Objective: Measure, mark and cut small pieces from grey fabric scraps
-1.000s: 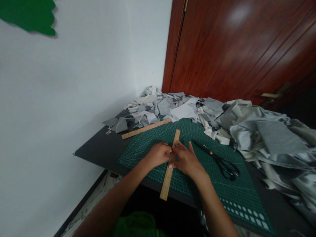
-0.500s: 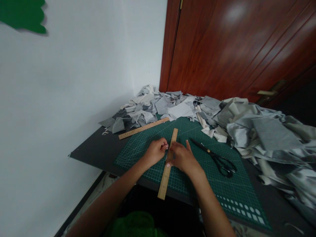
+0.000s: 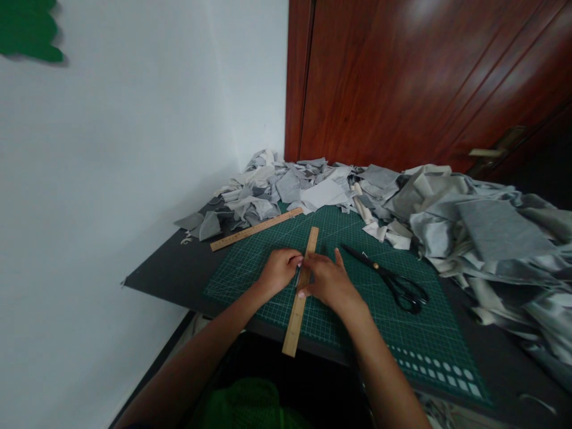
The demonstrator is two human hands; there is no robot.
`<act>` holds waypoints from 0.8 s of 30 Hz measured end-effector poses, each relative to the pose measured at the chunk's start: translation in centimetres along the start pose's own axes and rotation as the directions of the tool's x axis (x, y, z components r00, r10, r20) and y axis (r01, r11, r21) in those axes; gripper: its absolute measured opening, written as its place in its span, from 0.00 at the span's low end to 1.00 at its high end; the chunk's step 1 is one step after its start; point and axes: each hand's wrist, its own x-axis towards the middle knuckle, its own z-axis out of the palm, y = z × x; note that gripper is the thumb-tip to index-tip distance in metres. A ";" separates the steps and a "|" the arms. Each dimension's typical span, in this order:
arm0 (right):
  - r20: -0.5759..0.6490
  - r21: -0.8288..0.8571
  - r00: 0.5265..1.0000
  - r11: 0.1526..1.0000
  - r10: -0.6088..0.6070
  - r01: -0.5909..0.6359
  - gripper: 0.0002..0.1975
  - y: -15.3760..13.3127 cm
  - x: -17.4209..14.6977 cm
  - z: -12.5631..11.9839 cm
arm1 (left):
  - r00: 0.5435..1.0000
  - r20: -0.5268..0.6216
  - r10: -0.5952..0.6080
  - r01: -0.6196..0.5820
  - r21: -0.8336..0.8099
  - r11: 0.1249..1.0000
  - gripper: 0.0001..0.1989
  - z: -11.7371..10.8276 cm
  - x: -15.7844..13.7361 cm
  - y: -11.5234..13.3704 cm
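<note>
A wooden ruler [image 3: 294,328] lies slanted on the green cutting mat [image 3: 357,342], its near end jutting past the table's front edge. My right hand [image 3: 330,283] grips the ruler near its middle, thumb and fingertips pressed on it and the little finger raised. Just left of the ruler, my left hand [image 3: 279,273] is closed in a pinch close to the right fingertips. What it pinches, if anything, is too small to make out. A thin, dark strip shows beside the ruler below the pinch; its kind is unclear. Black-handled scissors [image 3: 388,277] lie to the right of my right hand.
A second wooden ruler [image 3: 257,229] lies along the mat's far left edge. Grey and white fabric scraps [image 3: 324,193] heap along the back, with a larger pile of cloth [image 3: 500,229] on the right. A white wall [image 3: 134,149] and a wooden door [image 3: 379,83] stand behind.
The view has shifted slightly. My left fingertips have come a little closer to the right ones at the ruler's edge; the right hand keeps its hold on the ruler.
</note>
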 end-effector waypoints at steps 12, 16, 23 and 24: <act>0.000 0.022 0.999 0.999 0.047 -0.047 0.26 0.5 -0.1 0.7 | 0.999 0.008 0.032 -0.032 0.026 0.999 0.12 0.0 -0.3 0.2; 0.020 0.019 0.998 0.998 0.057 -0.057 0.26 0.6 0.0 0.9 | 0.999 0.001 0.037 -0.037 0.041 0.998 0.12 0.1 -0.4 0.2; 0.037 0.016 0.996 0.997 0.079 -0.080 0.26 0.6 -0.2 0.8 | 0.999 0.004 0.047 -0.047 0.057 0.997 0.12 0.2 -0.4 0.4; 0.033 0.020 0.997 0.997 0.076 -0.076 0.26 0.6 -0.2 0.8 | 0.999 0.007 0.048 -0.048 0.057 0.997 0.12 0.2 -0.4 0.4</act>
